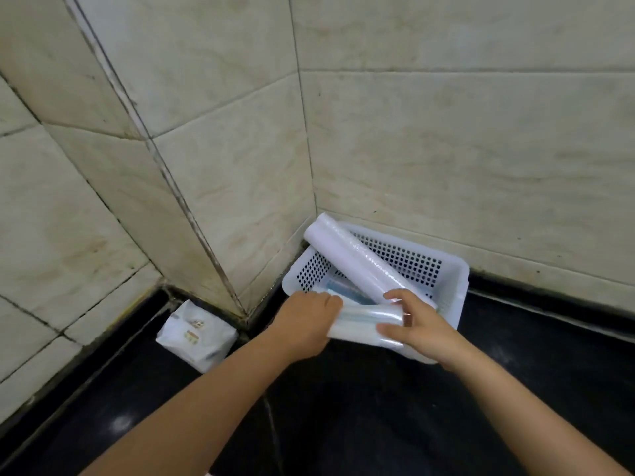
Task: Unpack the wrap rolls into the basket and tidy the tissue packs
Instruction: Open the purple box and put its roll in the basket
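A white perforated plastic basket (446,269) stands on the black counter, pushed into the tiled corner. A long white wrap roll (350,259) leans in it, its far end sticking up over the basket's back left rim. A second, shiny wrap roll (364,322) lies across the basket's near rim. My left hand (305,324) grips its left end and my right hand (419,324) grips its right end. A bluish pack (347,293) lies on the basket floor, partly hidden. One white tissue pack (196,333) sits on the counter to the left, against the wall.
Beige tiled walls close in at the back and left, with a protruding wall corner (206,235) between the tissue pack and the basket. The black glossy counter (343,424) stretches toward me beneath both forearms.
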The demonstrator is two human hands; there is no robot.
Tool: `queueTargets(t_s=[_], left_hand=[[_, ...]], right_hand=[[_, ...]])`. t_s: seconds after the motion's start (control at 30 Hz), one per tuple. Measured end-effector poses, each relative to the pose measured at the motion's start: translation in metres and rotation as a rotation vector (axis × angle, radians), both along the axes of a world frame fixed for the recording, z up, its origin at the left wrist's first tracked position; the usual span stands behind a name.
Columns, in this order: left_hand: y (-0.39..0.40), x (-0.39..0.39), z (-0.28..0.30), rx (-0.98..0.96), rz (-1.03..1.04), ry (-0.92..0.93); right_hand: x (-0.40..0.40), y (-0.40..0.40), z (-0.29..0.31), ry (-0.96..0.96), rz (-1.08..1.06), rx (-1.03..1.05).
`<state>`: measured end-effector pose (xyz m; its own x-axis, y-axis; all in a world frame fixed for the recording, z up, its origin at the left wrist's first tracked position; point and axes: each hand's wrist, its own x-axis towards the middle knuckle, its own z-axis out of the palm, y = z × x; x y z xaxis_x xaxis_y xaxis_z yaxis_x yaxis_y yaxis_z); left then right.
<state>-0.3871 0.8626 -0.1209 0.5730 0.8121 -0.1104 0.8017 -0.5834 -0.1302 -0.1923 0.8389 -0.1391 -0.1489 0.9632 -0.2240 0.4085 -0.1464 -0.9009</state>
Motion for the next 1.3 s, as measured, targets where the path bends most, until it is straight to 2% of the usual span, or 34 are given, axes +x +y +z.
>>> queueTargets(t_s=[0.03,0.07,0.17,0.23,0.37,0.43,0.5,0.63,0.7,0.83,0.9,1.0,1.07,1.2,1.3], left_hand=[[0.006,0.005,0.000,0.055,-0.048,-0.022],[0.013,0.009,-0.002,0.103,-0.105,-0.057],[0.029,0.020,-0.004,0.176,-0.204,-0.084],[0.043,0.022,-0.014,0.186,-0.197,-0.076],[0.065,0.023,-0.036,0.115,-0.099,0.009],[0.073,0.021,-0.049,0.030,0.014,0.048],[0.077,0.021,-0.054,-0.023,0.124,-0.006],[0.091,0.014,-0.050,-0.296,0.490,-0.350],[0.098,0.006,-0.046,-0.390,0.596,-0.431],[0.083,-0.011,-0.049,-0.292,0.608,-0.582],[0.066,-0.023,-0.053,-0.267,0.627,-0.634],[0.041,-0.048,-0.060,-0.229,0.614,-0.616],[0.020,-0.070,-0.062,-0.208,0.617,-0.603],[-0.030,-0.121,-0.065,-0.219,0.687,-0.555],[-0.079,-0.162,-0.069,-0.235,0.802,-0.518]], right_hand=[[0.003,0.007,-0.003,-0.079,0.017,0.047],[0.006,0.014,-0.006,-0.079,0.004,0.047],[0.011,0.032,-0.009,0.072,-0.119,-0.072],[0.014,0.043,-0.014,0.139,-0.168,-0.114],[0.013,0.057,-0.027,0.155,-0.203,-0.137],[0.010,0.062,-0.035,0.080,-0.199,-0.094],[0.005,0.066,-0.043,-0.006,-0.210,-0.028],[-0.017,0.074,-0.056,-0.160,-0.242,0.100],[-0.028,0.075,-0.064,-0.242,-0.194,0.122],[-0.036,0.077,-0.071,-0.399,0.035,-0.017],[-0.036,0.079,-0.066,-0.537,0.138,-0.039],[-0.034,0.075,-0.052,-0.829,0.249,0.024],[-0.037,0.067,-0.040,-0.947,0.250,0.079],[-0.063,0.031,-0.016,-1.020,0.190,0.281],[-0.111,-0.008,-0.006,-0.856,0.317,0.378]])
